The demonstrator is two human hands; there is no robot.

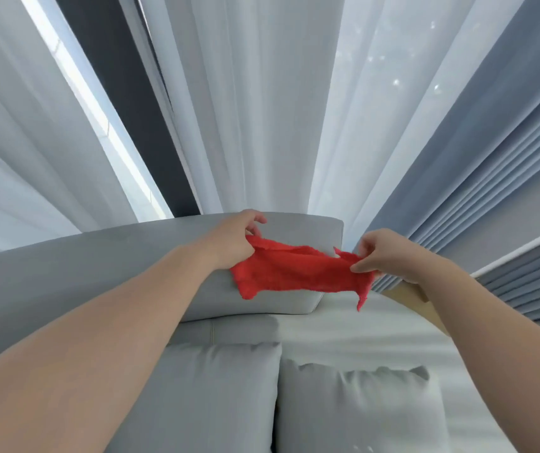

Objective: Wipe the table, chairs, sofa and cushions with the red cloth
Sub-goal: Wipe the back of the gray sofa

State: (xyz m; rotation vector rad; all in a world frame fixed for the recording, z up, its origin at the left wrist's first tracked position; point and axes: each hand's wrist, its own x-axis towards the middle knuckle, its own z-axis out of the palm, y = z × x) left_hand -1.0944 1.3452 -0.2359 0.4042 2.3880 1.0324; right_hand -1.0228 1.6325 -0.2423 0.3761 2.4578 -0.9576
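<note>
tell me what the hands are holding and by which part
Both hold the red cloth: left hand pinches its left end, right hand its right end.

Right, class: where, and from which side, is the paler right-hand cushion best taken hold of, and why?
Probably pinch the paler cushion along its top seam, coming from above: it stands upright on the sofa, seam uppermost and free, while the grey cushion crowds its left side. First free a hand: left hand and right hand pinch the red cloth.

White sheer curtains [245, 109], grey drapes [497, 152]
</note>
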